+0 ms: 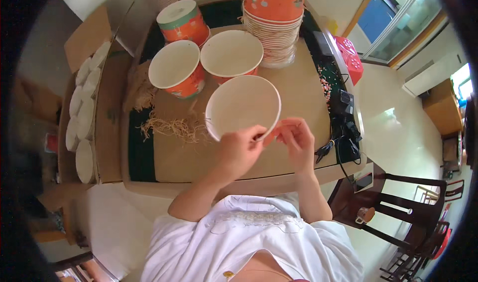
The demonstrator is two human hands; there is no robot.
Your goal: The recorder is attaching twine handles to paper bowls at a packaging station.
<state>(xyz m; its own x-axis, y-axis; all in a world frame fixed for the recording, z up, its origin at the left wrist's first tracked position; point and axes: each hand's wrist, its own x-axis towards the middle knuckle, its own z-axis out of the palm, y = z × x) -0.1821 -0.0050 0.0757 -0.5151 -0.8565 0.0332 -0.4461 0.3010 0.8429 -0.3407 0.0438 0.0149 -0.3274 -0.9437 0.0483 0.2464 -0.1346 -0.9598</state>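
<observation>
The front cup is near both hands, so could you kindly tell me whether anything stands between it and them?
Nothing visible does: the left hand grips the front cup by its near rim, and the right hand is close beside that rim, though contact there is hard to tell.

front tub (244,107): white inside | stacked tubs (273,25): orange, pale print | tabletop (141,157): green

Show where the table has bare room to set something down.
Bare cardboard lies between the held paper bucket and the right-hand black cables; another patch, below the tan shreds, left of the left hand. The far side is crowded with paper buckets and a tall stack.
</observation>
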